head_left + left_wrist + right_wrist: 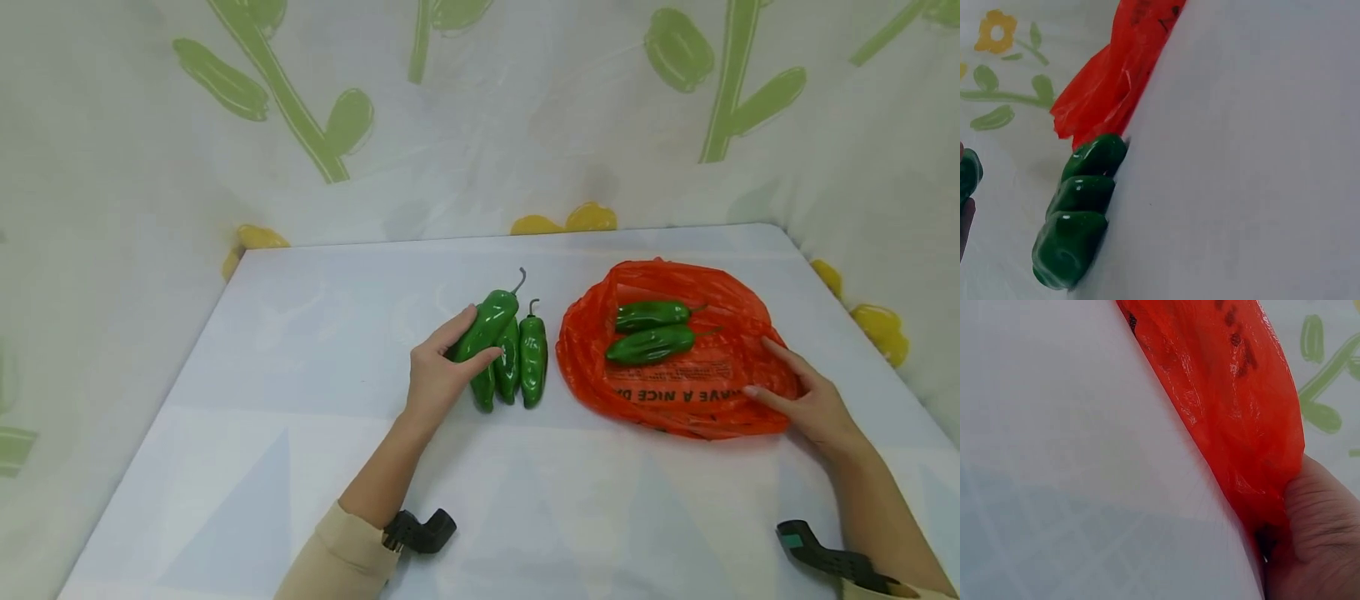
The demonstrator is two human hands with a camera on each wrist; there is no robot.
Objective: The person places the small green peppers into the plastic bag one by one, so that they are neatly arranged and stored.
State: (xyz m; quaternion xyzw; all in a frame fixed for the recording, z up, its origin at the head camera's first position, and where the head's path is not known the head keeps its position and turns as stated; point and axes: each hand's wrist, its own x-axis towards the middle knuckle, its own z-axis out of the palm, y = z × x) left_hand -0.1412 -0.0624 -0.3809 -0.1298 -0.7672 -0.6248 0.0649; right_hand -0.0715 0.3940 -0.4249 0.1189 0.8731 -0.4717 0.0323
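My left hand [442, 362] grips a green pepper [489, 317] between thumb and fingers, its thin stem pointing up and right. Three more green peppers, among them the rightmost pepper [533, 354], lie side by side on the table just under it. In the left wrist view, the held pepper [969, 175] shows at the left edge, apart from the row of peppers [1069, 247]. At the right, my right hand [810, 404] holds the closed end of a red plastic bag [720, 287], thumb and forefinger over it. Two green peppers [651, 343] rest inside the bag's open mouth.
The white table [315, 333] has a pale blue triangle pattern. Behind it hangs a whitish cloth [480, 150] printed with green stems and yellow flowers. Dark wrist-worn devices, such as the left one [422, 532], sit on both wrists.
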